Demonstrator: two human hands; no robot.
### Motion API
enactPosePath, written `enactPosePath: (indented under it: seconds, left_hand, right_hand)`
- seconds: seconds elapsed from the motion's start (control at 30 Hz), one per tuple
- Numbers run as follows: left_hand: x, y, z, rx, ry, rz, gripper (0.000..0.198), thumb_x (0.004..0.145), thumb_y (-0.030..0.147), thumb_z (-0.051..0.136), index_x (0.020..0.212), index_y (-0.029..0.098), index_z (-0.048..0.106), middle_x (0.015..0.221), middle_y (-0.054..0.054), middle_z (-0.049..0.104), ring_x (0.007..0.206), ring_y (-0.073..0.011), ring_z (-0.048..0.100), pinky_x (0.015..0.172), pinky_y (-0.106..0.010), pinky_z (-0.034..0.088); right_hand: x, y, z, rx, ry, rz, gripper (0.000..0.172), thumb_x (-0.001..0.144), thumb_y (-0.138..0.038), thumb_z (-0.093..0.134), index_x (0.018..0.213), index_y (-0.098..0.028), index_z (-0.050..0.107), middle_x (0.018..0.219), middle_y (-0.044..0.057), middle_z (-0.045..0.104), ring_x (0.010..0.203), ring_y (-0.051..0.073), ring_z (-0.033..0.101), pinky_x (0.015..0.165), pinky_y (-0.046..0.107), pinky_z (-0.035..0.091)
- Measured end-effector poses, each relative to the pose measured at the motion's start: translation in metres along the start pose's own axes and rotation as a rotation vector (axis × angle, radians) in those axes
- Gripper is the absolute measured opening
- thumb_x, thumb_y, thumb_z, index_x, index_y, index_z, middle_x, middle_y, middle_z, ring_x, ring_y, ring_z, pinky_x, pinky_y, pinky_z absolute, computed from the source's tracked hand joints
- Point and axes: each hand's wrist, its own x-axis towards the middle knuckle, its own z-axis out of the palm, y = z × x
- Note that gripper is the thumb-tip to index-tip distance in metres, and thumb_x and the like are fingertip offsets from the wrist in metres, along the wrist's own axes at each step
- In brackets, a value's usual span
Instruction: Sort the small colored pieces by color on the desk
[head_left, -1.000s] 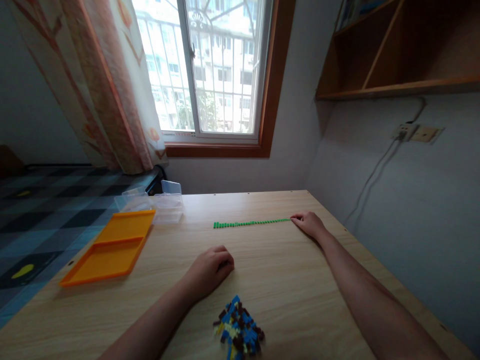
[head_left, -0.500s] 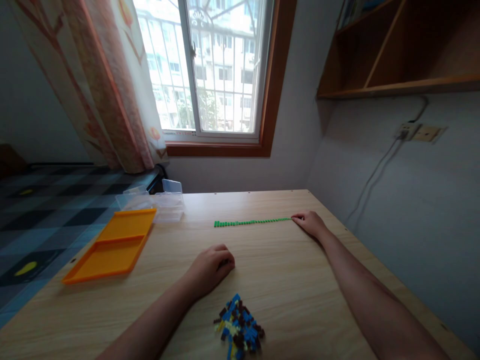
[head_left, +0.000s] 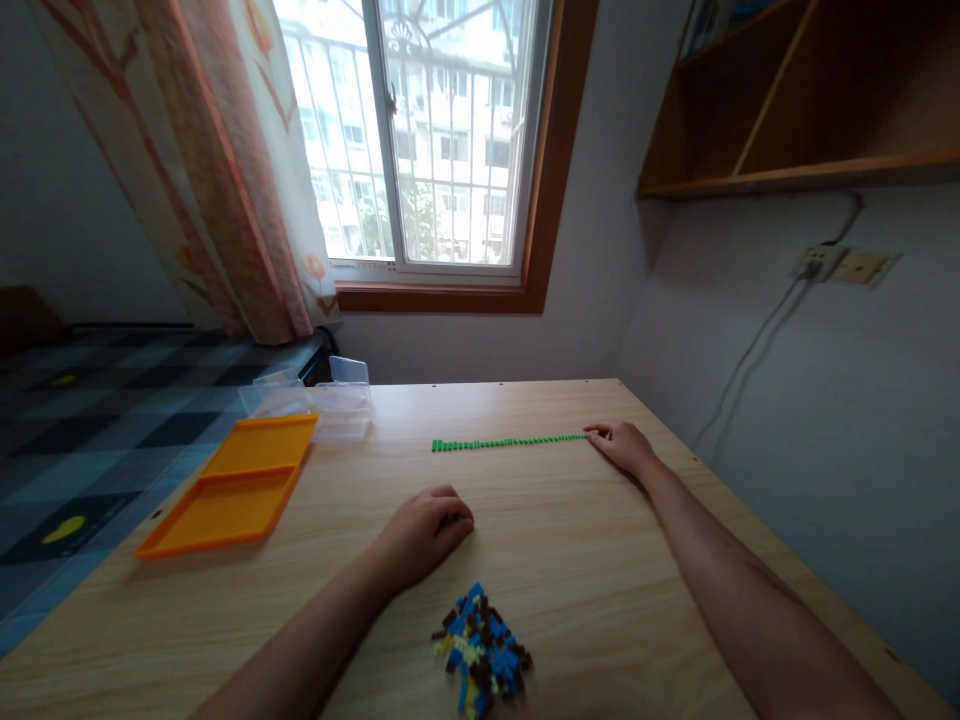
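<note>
A long, thin row of small green building bricks (head_left: 510, 442) runs across the far part of the table. At the row's right end, my right hand (head_left: 619, 444) is pinched on the last green brick, which the fingertips mostly cover. My left hand (head_left: 429, 530) rests on the table nearer to me, with its fingers curled closed; whether anything is inside them is hidden. Just in front of me, below the left hand, lies a loose pile of small bricks (head_left: 484, 650) in blue, dark brown, pale yellow and yellow.
An orange two-part tray (head_left: 247, 508) lies at the table's left edge. Behind it stand clear plastic boxes (head_left: 343, 400) with raised lids. A wall shelf (head_left: 795, 178) juts out at upper right, above a socket with a cable (head_left: 750, 345).
The whole view has shifted slightly. My right hand stays at the right end of the green row, and my left hand keeps its curled pose on the table.
</note>
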Motion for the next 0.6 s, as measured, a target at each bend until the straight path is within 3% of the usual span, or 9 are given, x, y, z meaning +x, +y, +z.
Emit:
enactPosePath:
  seconds: [0.27,0.6]
  left_hand:
    - [-0.0008,0.0008,-0.0004,0.024,0.006,-0.038,0.021,0.088,0.03,0.059,0.102,0.023,0.073,0.094,-0.004,0.068,0.087,-0.0183,0.063,0.077,-0.028,0.046]
    - [-0.0005,-0.0029,-0.0001,-0.045,0.061,-0.015,0.024,0.092,0.028,0.052,0.097,0.021,0.075,0.093,-0.005,0.07,0.085,-0.0177,0.064,0.077,-0.028,0.047]
  right_hand:
    - [-0.0008,-0.0036,-0.0005,-0.032,-0.007,-0.017,0.028,0.087,-0.04,0.058,0.099,-0.027,0.079,0.101,0.003,0.077,0.09,0.022,0.068,0.071,0.028,0.045]
    - [-0.002,-0.0003,-0.0032,0.034,0.004,0.005,0.035,0.087,-0.04,0.057,0.107,-0.021,0.078,0.099,0.006,0.078,0.083,0.02,0.069,0.071,0.028,0.047]
